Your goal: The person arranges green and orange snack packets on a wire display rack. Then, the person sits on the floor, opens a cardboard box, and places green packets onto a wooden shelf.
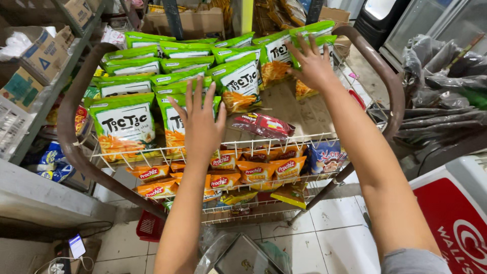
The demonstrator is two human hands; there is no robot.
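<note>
Both hands are spread wide, empty: the left hand [199, 122] over a green snack bag [175, 124], the right hand [312, 63] touching another green bag [276, 56] beyond. They look light, puffy, crinkly, crushable; best pinched by the top seam.

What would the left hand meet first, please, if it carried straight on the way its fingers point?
Probably the green snack bags just beyond the left hand, which is spread open over one; how high it hovers is unclear.

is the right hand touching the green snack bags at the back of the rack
Touching: the head view shows the right hand spread flat on a green snack bag, its fingers overlapping the bag's face with no gap.
</note>
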